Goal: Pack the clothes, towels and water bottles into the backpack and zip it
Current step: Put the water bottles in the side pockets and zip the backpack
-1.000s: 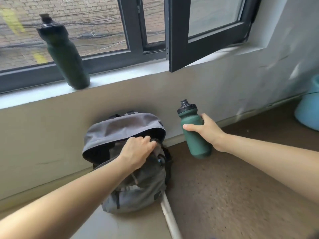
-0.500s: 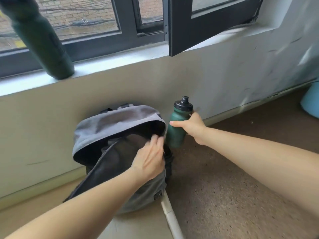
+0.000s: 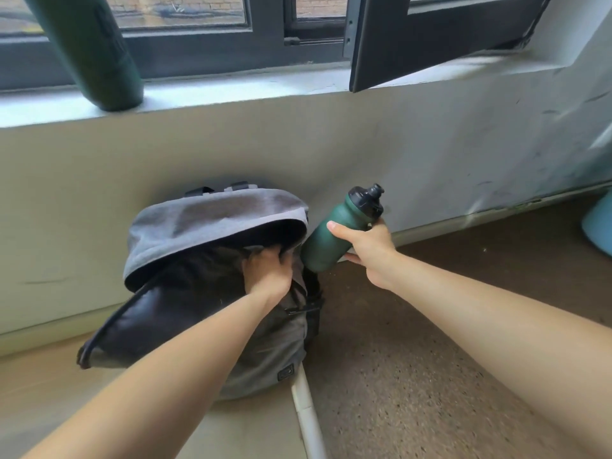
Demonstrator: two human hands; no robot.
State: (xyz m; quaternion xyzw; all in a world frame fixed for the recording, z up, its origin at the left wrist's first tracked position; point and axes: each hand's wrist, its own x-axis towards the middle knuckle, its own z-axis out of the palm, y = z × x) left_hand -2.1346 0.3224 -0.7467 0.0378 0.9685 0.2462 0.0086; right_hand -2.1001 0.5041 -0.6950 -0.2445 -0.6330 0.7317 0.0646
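**Room: window wall, split floor**

Dark-framed glass window [image 3: 198, 58] above the left hand [image 3: 270, 273], one sash [image 3: 430, 38] swung inward over the pale sill [image 3: 265, 89]. Scuffed off-white wall [image 3: 447, 154] behind the right hand [image 3: 367, 250]. Speckled brown floor [image 3: 414, 376] under it, beige floor [image 3: 258, 432] under the left, white pipe [image 3: 306, 419] between.

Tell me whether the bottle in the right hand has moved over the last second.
Yes. The bottle has swung left to the backpack, its base now beside the bag's side and its cap tilted right.

Speckled brown floor [image 3: 414, 376], grey backpack [image 3: 265, 352] on it against the wall [image 3: 430, 154], white pipe [image 3: 308, 419] just beside, green bottle [image 3: 96, 54] on windowsill [image 3: 231, 91]
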